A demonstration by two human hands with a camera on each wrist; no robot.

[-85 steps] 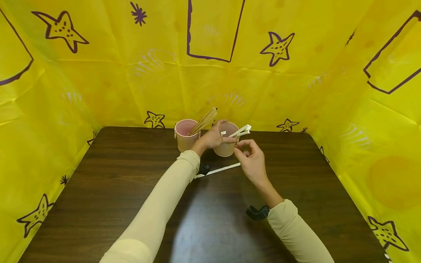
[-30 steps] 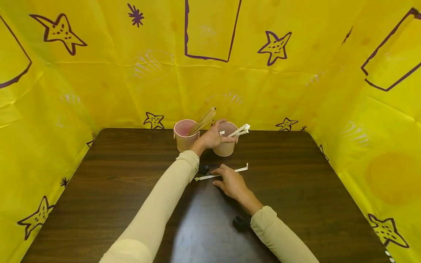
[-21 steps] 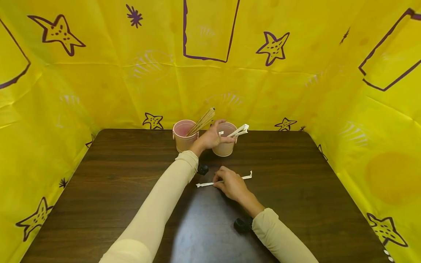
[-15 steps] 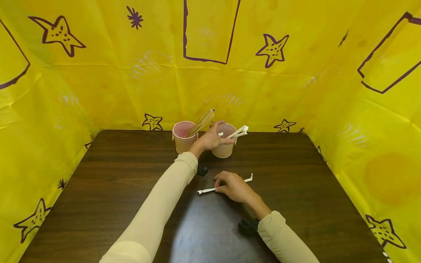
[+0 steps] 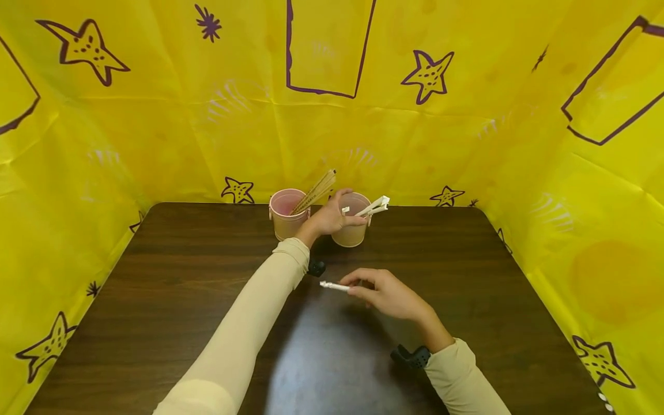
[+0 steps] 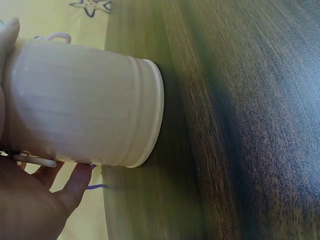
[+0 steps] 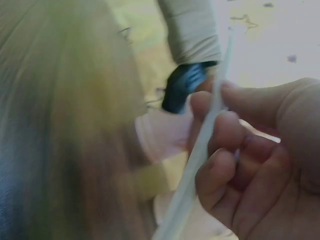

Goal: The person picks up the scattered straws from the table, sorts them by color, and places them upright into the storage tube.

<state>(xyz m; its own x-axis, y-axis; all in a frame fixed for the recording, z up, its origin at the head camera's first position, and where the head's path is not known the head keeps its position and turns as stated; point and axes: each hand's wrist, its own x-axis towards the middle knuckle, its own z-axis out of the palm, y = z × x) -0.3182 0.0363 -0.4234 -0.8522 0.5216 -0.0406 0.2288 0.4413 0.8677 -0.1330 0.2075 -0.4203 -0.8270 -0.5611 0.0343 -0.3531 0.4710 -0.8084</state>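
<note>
My left hand [image 5: 328, 220] grips the right-hand small pink bucket [image 5: 350, 237], thumb along its near side and fingers at the far rim. In the left wrist view this bucket [image 6: 85, 102] stands upright on the table with fingers round its wall. Several white paper-wrapped straws [image 5: 374, 206] lean out of its right side. Nearer to me, my right hand [image 5: 390, 295] pinches one white paper-wrapped straw [image 5: 334, 286] above the table. The right wrist view shows this straw [image 7: 192, 170] running long between thumb and fingers; in the head view its rear part is hidden by the hand.
A second pink bucket [image 5: 284, 225] stands just left, with several brown printed paper-wrapped sticks [image 5: 314, 193] leaning to the right. Both are near the back edge of the dark wooden table [image 5: 207, 276]. A yellow patterned cloth [image 5: 171, 132] surrounds the table.
My right hand has left the bucket, picked the loose white straw off the table and lifted it, turning it slightly. The left hand stays on the bucket.
</note>
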